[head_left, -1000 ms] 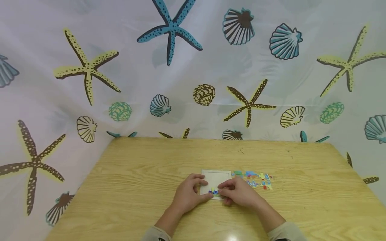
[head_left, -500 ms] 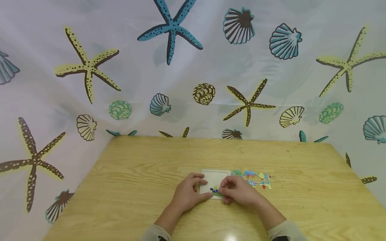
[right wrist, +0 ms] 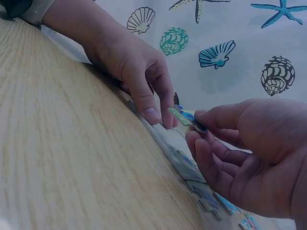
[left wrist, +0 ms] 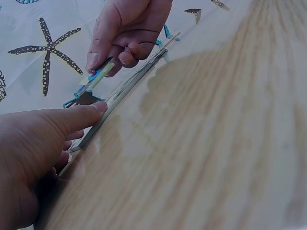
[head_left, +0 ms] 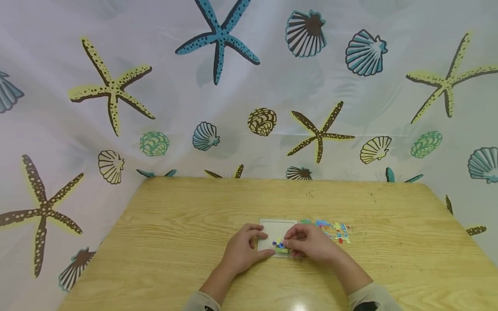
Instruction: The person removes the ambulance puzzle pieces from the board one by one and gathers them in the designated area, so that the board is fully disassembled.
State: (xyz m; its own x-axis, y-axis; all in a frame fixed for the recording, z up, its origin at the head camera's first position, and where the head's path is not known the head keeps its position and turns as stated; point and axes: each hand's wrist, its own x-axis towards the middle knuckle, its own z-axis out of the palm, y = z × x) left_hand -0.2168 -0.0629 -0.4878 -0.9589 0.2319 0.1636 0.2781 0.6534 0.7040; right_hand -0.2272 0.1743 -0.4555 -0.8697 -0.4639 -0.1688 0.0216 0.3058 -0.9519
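A shallow white puzzle tray point(head_left: 272, 229) with a raised rim lies flat on the table. My left hand point(head_left: 244, 249) holds it at the near left corner, thumb along the near edge and fingers at the left side. Between thumb and fingers my right hand point(head_left: 314, 244) pinches a puzzle piece point(head_left: 281, 245) coloured blue, yellow and green. That piece point(right wrist: 184, 118) is tilted and raised off the tray in the right wrist view. In the left wrist view, the left thumb point(left wrist: 98, 108) rests on the tray's rim. The right hand hides part of the tray's right side.
Several loose, colourful puzzle pieces point(head_left: 337, 231) lie flat on the table just right of the tray. The wooden table point(head_left: 186, 216) meets a cloth wall point(head_left: 233, 151) printed with starfish and shells behind it and at both sides.
My right hand has lifted the pinched puzzle piece up from near the tray's near edge and tilted it, shifting slightly to the right. The left hand stays in place on the tray.
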